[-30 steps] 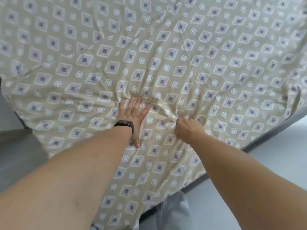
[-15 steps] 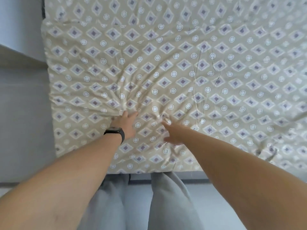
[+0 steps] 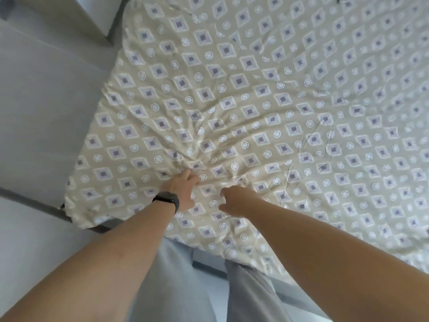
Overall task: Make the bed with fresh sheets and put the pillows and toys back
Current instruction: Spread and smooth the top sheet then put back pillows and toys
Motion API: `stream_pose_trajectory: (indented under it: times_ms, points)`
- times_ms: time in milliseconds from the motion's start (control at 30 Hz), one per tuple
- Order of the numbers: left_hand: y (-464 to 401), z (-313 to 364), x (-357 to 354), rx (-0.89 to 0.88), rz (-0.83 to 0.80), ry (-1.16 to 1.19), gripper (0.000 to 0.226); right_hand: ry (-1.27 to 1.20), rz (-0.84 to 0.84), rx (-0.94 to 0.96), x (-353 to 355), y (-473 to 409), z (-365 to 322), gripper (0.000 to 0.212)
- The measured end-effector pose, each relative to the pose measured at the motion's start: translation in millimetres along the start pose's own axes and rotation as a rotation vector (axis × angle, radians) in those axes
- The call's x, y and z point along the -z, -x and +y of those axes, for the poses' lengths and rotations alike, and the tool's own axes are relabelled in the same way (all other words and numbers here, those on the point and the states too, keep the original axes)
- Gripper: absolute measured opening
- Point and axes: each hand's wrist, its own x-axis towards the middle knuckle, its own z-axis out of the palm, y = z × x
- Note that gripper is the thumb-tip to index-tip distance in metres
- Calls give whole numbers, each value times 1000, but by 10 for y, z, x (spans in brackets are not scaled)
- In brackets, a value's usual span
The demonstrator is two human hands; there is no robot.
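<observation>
A beige sheet (image 3: 267,108) printed with purple diamonds and white rings covers the bed. Both my arms reach onto it near the bed's near edge. My left hand (image 3: 182,190), with a black band on the wrist, has its fingers curled into the cloth, and creases fan out from its fingertips. My right hand (image 3: 234,198) lies a hand's width to the right, fingers curled down into a small bunch of the sheet. No pillows or toys are in view.
The sheet's corner (image 3: 76,214) hangs over a dark bed frame (image 3: 34,201) at the left. Grey floor (image 3: 41,101) lies left of the bed. My grey-trousered legs (image 3: 176,282) stand against the near edge.
The view has swung so the bed's left corner shows. My left hand has gone from lying flat to curled into the sheet. My right hand has bunched cloth again, and creases gather between the hands.
</observation>
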Motion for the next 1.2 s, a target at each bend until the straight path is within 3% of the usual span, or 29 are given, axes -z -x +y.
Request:
stream_pose_trajectory:
  times_ms: [133,233,333,433,533,667,767,800,867,967,1200]
  points:
    - [-94,-47,-131,17,78,119,53,106,30,100,-184,-332,114,79]
    - [-190,48,-217,71,188,149,50,210,105,164,-240,-494,233,84]
    - [-25,227,-561,127,241,197,77,300,157,176,-304,-479,151,78]
    - [371,340,-1147,37,291,86,98,397,165,130,-323,-480,-49,87]
    - [592,319,-1622,-30,379,-48,90,460,164,254,-405,-469,-171,67]
    - [622,320,-1803,-81,576,-94,46,556,105,343,-837,-286,-156,48]
    - [607,323,-1762,-97,634,-77,42,545,157,375,-1147,-230,-124,20]
    - [620,344,-1753,-90,645,-57,42,522,186,378,-1191,-204,-105,10]
    - [656,390,-1692,-43,641,-46,41,469,230,396,-1230,-181,-56,16]
    - [826,444,-1719,17,600,-47,45,416,251,473,-1312,-16,-22,6]
    - [1186,351,-1972,75,414,-62,55,560,113,518,-1719,218,-384,24]
